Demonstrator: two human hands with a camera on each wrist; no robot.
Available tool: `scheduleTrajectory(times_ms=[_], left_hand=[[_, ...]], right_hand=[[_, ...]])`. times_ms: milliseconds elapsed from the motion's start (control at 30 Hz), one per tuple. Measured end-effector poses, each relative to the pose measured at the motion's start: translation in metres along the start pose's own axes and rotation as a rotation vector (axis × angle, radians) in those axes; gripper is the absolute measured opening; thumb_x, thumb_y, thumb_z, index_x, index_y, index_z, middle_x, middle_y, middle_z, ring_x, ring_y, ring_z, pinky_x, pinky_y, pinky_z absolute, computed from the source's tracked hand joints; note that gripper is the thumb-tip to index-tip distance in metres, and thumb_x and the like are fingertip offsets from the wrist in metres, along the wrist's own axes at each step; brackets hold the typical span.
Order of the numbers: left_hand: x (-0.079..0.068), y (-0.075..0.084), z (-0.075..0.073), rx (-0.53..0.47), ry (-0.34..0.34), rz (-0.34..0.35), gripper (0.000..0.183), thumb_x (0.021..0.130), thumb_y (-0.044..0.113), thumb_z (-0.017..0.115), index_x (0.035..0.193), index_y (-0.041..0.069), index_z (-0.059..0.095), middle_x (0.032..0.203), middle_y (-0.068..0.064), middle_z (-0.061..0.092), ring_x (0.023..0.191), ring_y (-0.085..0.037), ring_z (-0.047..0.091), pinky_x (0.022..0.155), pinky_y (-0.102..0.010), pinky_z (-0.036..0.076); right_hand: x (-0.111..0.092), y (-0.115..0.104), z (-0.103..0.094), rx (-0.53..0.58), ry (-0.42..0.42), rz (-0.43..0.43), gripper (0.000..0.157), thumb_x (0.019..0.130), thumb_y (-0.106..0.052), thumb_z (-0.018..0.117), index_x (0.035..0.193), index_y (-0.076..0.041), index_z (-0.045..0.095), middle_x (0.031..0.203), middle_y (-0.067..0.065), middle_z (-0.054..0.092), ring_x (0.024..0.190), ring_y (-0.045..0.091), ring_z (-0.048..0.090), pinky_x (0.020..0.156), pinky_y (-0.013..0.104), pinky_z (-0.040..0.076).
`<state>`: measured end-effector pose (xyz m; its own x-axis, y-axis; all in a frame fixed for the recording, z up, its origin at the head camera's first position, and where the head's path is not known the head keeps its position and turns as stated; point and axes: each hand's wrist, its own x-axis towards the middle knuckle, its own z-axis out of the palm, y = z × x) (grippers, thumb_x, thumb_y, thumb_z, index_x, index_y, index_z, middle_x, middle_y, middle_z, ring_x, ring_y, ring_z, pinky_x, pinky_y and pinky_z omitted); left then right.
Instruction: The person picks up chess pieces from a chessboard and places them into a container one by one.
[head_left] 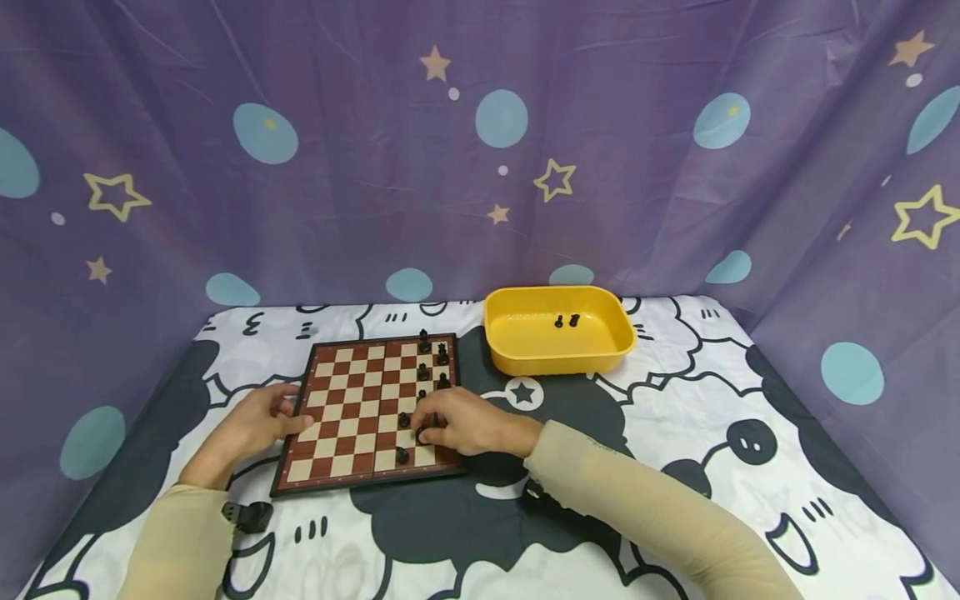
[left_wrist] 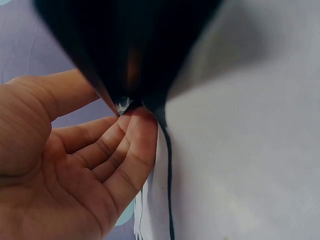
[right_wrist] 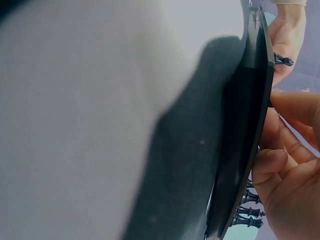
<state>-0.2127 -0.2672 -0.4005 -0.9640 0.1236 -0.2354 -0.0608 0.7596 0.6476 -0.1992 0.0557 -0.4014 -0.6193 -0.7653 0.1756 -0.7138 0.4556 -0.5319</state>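
Note:
A brown-and-cream chessboard (head_left: 344,427) with a dark rim lies on the cloth, turned slightly. My left hand (head_left: 253,427) grips its left edge, thumb on top and the other fingers under the rim, as the left wrist view (left_wrist: 120,107) shows. Over the right side of the board, my right hand (head_left: 474,425) pinches a small black chess piece (right_wrist: 271,104) between thumb and forefinger, low against the surface. The fingers mostly hide that piece, so its kind cannot be told. Several black chess pieces (head_left: 423,372) stand upright along the board's right side, and one black piece (head_left: 402,456) stands near its front.
Behind the board to the right is a yellow plastic tub (head_left: 558,365) with two small black chess pieces (head_left: 573,320) inside. The cartoon-print cloth (head_left: 600,500) covers the table. A purple curtain (head_left: 360,208) with stars and dots hangs behind and at both sides.

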Motion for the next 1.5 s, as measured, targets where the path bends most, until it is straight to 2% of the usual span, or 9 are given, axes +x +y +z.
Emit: scheduleTrajectory(times_ms=[600,967,1333,1500], left_hand=[[0.0,0.0,0.001,-0.001,0.005,0.026,0.076,0.08,0.03,0.068,0.132,-0.01,0.03,0.097,-0.014,0.047,0.084,-0.025,0.046,0.067,-0.033,0.041],[-0.001,-0.002,0.0,0.006,0.011,0.036,0.077,0.079,0.032,0.068,0.131,-0.011,0.031,0.101,-0.017,0.048,0.087,-0.027,0.047,0.068,-0.036,0.043],[0.0,-0.002,0.001,0.003,0.009,0.028,0.077,0.08,0.031,0.068,0.132,-0.011,0.03,0.096,-0.013,0.046,0.084,-0.025,0.045,0.066,-0.034,0.041],[0.0,-0.003,0.001,0.006,0.008,0.026,0.078,0.079,0.033,0.069,0.132,-0.01,0.031,0.099,-0.015,0.047,0.086,-0.026,0.047,0.068,-0.035,0.042]], right_hand=[[-0.003,-0.001,0.0,-0.023,-0.003,-0.021,0.011,0.087,-0.021,0.061,0.097,-0.021,0.064,0.095,-0.013,0.058,0.08,-0.004,0.049,0.07,0.013,0.04],[-0.003,-0.003,-0.001,-0.088,0.005,-0.023,0.013,0.087,-0.023,0.06,0.099,-0.022,0.064,0.097,-0.014,0.057,0.085,0.0,0.052,0.075,0.015,0.04],[-0.016,0.0,-0.017,-0.083,0.042,0.006,0.016,0.088,-0.021,0.059,0.102,-0.017,0.064,0.101,-0.01,0.058,0.09,0.003,0.053,0.079,0.02,0.042],[-0.027,0.002,-0.029,-0.103,0.06,0.028,0.015,0.087,-0.02,0.06,0.101,-0.017,0.064,0.099,-0.01,0.057,0.081,0.003,0.052,0.073,0.02,0.043]])
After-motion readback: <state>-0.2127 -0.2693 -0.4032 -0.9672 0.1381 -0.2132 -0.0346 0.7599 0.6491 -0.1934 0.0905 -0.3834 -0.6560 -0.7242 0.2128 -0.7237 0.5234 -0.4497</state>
